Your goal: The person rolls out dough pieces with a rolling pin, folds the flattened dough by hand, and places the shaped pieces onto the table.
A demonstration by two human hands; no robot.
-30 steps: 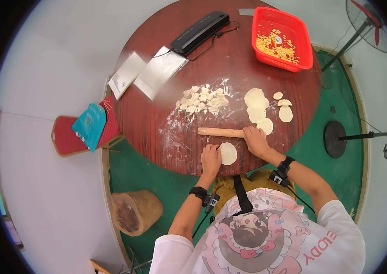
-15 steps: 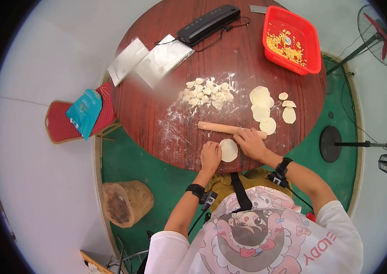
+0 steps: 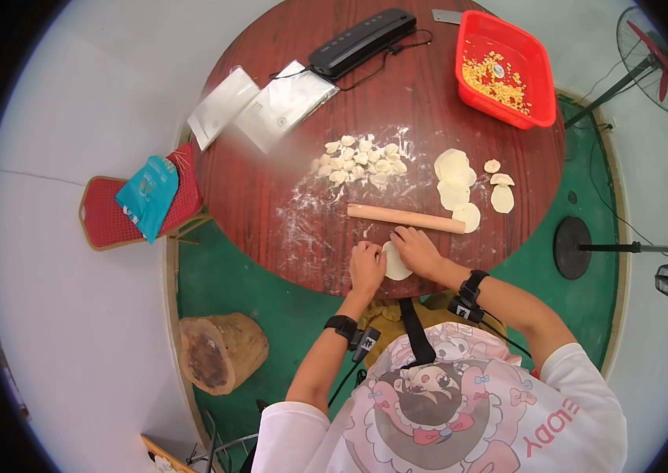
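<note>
A round dough wrapper (image 3: 398, 263) lies near the table's front edge. My left hand (image 3: 368, 266) is at its left edge, fingers curled onto the rim. My right hand (image 3: 418, 252) reaches over its upper right part, fingertips close to those of my left hand. Whether either hand grips the dough is too small to tell. Just beyond my hands the wooden rolling pin (image 3: 406, 218) lies untouched, its right end beside a flat wrapper (image 3: 468, 216). Farther off are a floury heap of small dough pieces (image 3: 359, 162) and overlapping wrappers (image 3: 454, 177).
Smaller dough pieces (image 3: 502, 197) lie at the right. A red basket (image 3: 543, 87) holds yellow bits at the back right. A black appliance (image 3: 361, 41) with a cord and plastic packets (image 3: 282, 106) are at the back. A stool (image 3: 101, 213) and log (image 3: 222, 353) stand left.
My right hand has left the rolling pin and moved left and toward me, onto the wrapper. My left hand remains at the wrapper's left side.
</note>
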